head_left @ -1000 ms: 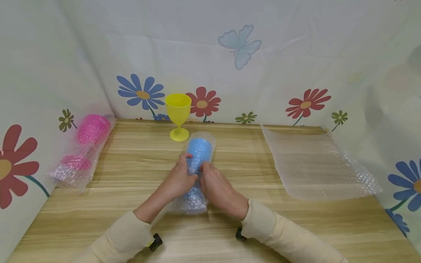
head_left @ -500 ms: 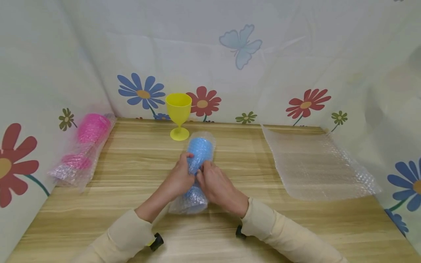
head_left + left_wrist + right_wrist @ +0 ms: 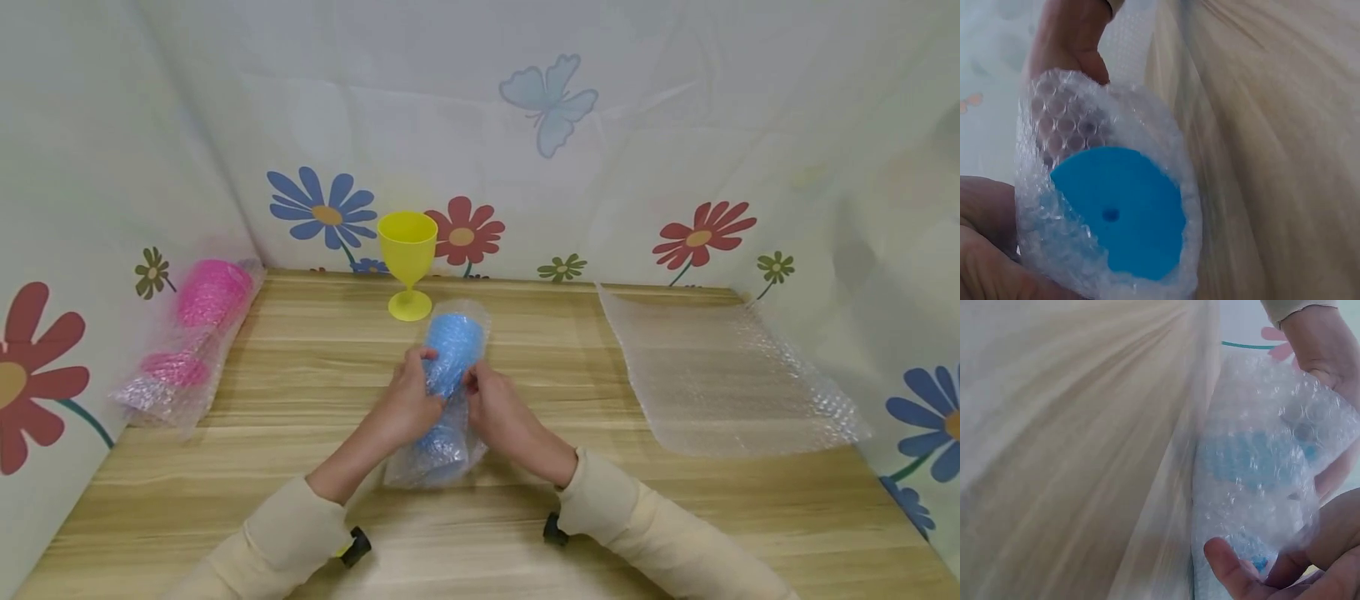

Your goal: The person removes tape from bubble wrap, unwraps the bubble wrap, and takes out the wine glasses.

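A blue goblet [image 3: 454, 340] lies on the table, rolled in clear bubble wrap [image 3: 438, 460], its cup end pointing away from me. The left wrist view looks into the roll's near end, where the goblet's round blue foot [image 3: 1132, 209] shows a small dark hole. My left hand [image 3: 408, 402] grips the wrapped goblet from the left, around its middle, thumb on top. On the other side my right hand [image 3: 508, 415] pinches the wrap's loose edge between thumb and curled fingers. In the right wrist view a flap of bubble wrap [image 3: 1329, 425] stands up near the left hand.
Behind the roll stands a yellow goblet [image 3: 408, 250], upright and unwrapped. A pink goblet [image 3: 213, 293] in bubble wrap lies at the far left by the wall. To the right, a flat bubble wrap sheet [image 3: 720, 379] is spread. Flower-printed cloth walls [image 3: 420, 108] enclose the table [image 3: 525, 533].
My right hand has shifted slightly right and away from the left hand, drawing out the wrap's edge along the right side. The left hand keeps its grip in nearly the same place.
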### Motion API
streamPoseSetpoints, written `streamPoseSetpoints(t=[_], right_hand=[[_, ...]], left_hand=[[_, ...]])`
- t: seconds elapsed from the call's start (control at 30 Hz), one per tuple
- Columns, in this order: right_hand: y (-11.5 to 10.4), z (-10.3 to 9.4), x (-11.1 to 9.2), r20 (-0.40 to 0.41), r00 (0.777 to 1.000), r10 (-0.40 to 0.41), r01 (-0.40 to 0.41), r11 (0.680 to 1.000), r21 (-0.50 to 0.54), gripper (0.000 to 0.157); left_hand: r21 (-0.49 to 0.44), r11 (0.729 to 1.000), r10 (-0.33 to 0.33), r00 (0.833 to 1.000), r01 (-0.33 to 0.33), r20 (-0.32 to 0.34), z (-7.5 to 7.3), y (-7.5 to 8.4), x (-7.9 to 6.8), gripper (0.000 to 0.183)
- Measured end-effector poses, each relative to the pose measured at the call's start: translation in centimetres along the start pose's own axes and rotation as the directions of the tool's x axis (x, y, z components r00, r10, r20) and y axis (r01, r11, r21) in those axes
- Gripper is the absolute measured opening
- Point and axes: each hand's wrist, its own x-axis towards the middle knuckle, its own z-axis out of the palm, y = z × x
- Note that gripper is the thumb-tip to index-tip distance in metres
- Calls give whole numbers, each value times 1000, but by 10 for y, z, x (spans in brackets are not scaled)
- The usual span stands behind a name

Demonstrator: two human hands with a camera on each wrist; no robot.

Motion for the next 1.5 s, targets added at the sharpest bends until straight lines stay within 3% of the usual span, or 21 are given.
streamPoseSetpoints(t=[0.23,0.47,0.63,0.77,0.93,1.13,1.23,1.4,1.5], right_hand=[[7,-5,-4,-28,1000,-9,10,999,44,30],[14,-18,-15,-38,995,91,-83,982,170,31],[24,-23,-22,9,993,120,-118,957,265,32],[30,-23,-27,35,994,107,-113,953,283,45],[34,-25,-32,47,999,10,-20,977,212,58],[35,-28,-31,92,995,-46,43,998,35,41],[31,-30,-27,104,995,14,-17,999,29,33],[25,-32,-10,102,984,149,-156,985,74,49],[27,-34,3,103,974,200,-207,976,64,46]], left_hand=[[179,984,-12,998,24,-64,-2,5,13,52],[169,984,-40,997,51,-70,-4,6,24,47],[162,985,-44,996,56,-78,-8,8,27,60],[181,982,-47,997,56,-55,-8,10,29,72],[205,978,-36,998,44,-42,-7,10,30,71],[237,971,-5,997,23,-75,-4,9,33,70],[261,965,10,997,9,-73,-3,11,33,70],[291,957,11,998,6,-57,-4,14,33,71],[302,953,15,998,2,-54,-6,15,35,71]])
